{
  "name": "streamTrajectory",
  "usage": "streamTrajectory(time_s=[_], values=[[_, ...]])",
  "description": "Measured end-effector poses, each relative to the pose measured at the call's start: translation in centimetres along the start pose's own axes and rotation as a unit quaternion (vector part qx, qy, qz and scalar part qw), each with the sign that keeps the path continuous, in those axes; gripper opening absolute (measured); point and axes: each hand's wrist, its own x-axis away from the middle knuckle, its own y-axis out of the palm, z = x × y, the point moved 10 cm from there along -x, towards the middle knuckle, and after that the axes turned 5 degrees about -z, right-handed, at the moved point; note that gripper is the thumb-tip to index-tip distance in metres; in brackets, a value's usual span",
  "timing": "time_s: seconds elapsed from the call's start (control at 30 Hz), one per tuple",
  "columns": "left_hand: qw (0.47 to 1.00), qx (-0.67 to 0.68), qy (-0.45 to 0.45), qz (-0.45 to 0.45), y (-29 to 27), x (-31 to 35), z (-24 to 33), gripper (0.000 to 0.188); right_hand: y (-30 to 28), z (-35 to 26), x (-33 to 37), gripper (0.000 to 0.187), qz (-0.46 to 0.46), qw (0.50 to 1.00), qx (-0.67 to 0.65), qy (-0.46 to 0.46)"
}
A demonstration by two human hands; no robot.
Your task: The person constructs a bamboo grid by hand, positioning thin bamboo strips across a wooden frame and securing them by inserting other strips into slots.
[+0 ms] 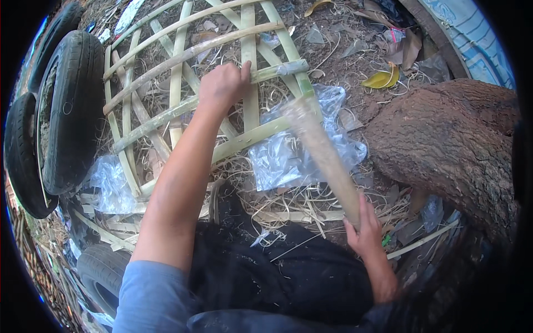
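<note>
"Where does the lattice (pixel 177 59) lie from the hands?"

"Ahead of both. From the right hand (pixel 367 232) it sits toward 10 to 11 o'clock; the left hand (pixel 225 86) is on it."

"So the left is nearer. How are the hands?"

"Well apart. The left is a fist closed over a crossbar (pixel 273 71). The right is wrapped around the near end of a stick (pixel 327 158)."

"Which way do the long axes run?"

"The stick points from the right hand toward 11 o'clock. The crossbar runs from 8 to 2 o'clock, so the two slant across each other. The lattice's top is cut off, so I can't tell its own long axis."

"And what does the move turn on?"

"I'd judge the stick's far end against the lattice's right edge. That end lies between 3 and 4 o'clock from the left fist."

"Touching?"

"Can't tell. The end is blurred; it overlaps the near right corner in view, above the clear plastic (pixel 286 166)."

"Any room on the right?"

"The trunk (pixel 444 141) stands toward 1 to 2 o'clock from the right hand, apart from the stick."
</note>
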Motion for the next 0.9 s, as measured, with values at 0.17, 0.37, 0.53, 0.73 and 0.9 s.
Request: streamTrajectory(time_s=[0.17,0.37,0.53,0.73,0.9], values=[[1.0,0.009,0.001,0.005,-0.1,-0.1,-0.2,0.062,0.2,3.2,-0.7,0.081,-0.029,0.994,-0.001,0.109],[1.0,0.012,-0.007,0.002,-0.6,0.2,-0.1,0.062,-2.4,1.5,-0.6,0.079,0.07,0.992,0.084,0.062],[0.999,0.004,0.028,0.023,0.1,-0.4,0.2,0.064,-3.1,1.3,0.4,0.08,0.121,0.991,0.034,0.053],[1.0,0.014,0.005,0.015,0.3,0.4,-0.7,0.061,-1.2,1.1,0.5,0.079,0.009,0.996,0.038,0.074],[1.0,0.01,0.006,-0.004,0.0,0.4,-0.1,0.061,-0.2,2.3,0.7,0.08,-0.064,0.989,0.062,0.119]])
